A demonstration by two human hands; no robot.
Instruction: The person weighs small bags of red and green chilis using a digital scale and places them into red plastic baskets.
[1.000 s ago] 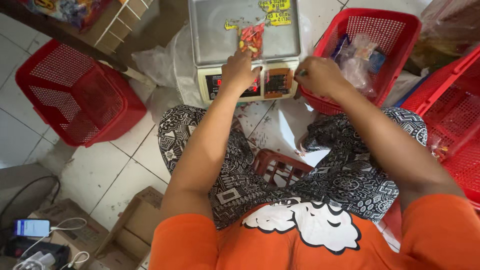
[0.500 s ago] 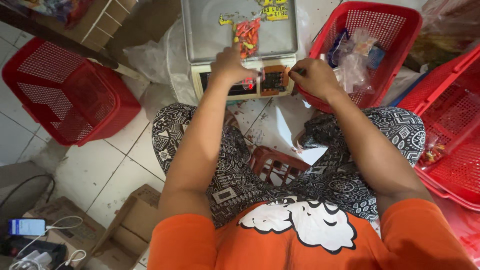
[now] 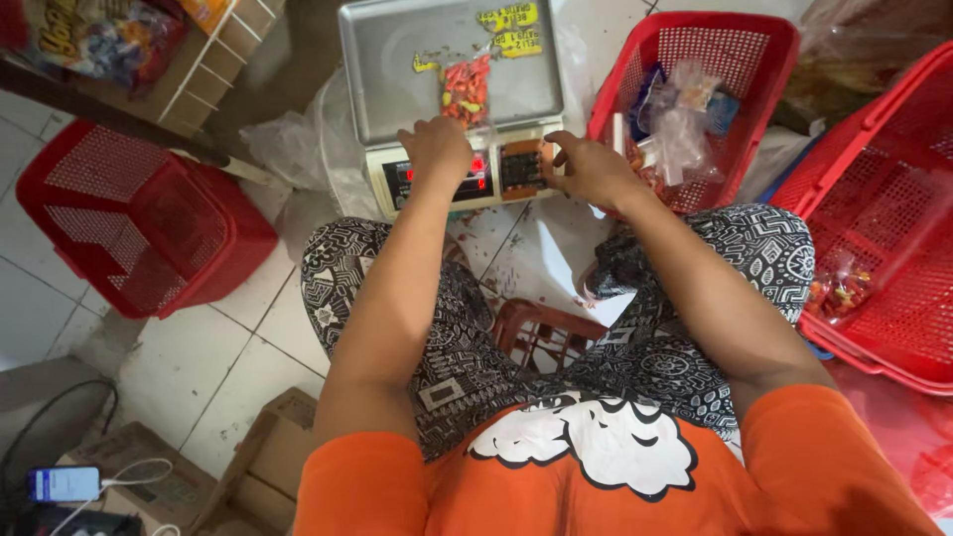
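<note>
Since the frame half a second back, both hands have slid a little down and toward me on the scale, and the view has tipped so more of the weighing pan shows. From my feed, the left hand [image 3: 435, 149] rests at the near edge of the steel pan of the digital scale [image 3: 452, 94], fingers curled at the bottom of a small clear bag of red and yellow snacks [image 3: 467, 89] that lies on the pan; whether that grip actually pinches the bag or only touches it I cannot tell. The right hand [image 3: 593, 171] sits at the right end of the scale's front panel, its grip empty and loosely spread, fingertips on or just over the keypad beside the red lit display. The scale stands on the tiled floor [image 3: 199, 367], straight ahead of my patterned trousers. A red basket [image 3: 764, 60] with more clear bags stands just right of the scale, another red basket [image 3: 893, 228] lies farther right, and a third red basket [image 3: 139, 218] sits well apart on the left. A phone [image 3: 65, 484] lies at bottom left on a cardboard box.
</note>
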